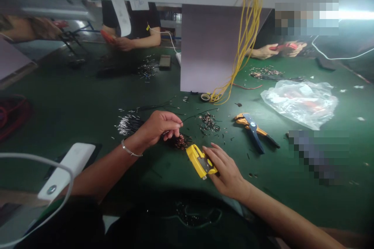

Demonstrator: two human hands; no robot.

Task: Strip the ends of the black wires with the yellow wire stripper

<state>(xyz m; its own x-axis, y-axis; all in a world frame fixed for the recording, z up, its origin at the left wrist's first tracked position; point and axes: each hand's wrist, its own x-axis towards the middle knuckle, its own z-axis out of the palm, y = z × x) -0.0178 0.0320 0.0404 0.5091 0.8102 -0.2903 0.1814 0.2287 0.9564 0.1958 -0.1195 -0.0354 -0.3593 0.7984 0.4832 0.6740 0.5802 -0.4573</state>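
- White cable [71, 186] loops nearest.
- Right hand [229, 173] closes around yellow tool [196, 162], above green surface [163, 171].
- Copper-ended wires [181, 142] bunch beyond it; look unfinished.
- Left hand [160, 125] pinches black wire [198, 113].
- Silvery-tipped wires [125, 124] beside left hand; seemingly finished.

Wire stripper [253, 129] right of the clippings [209, 122] — plastic bag [302, 101] behind it.
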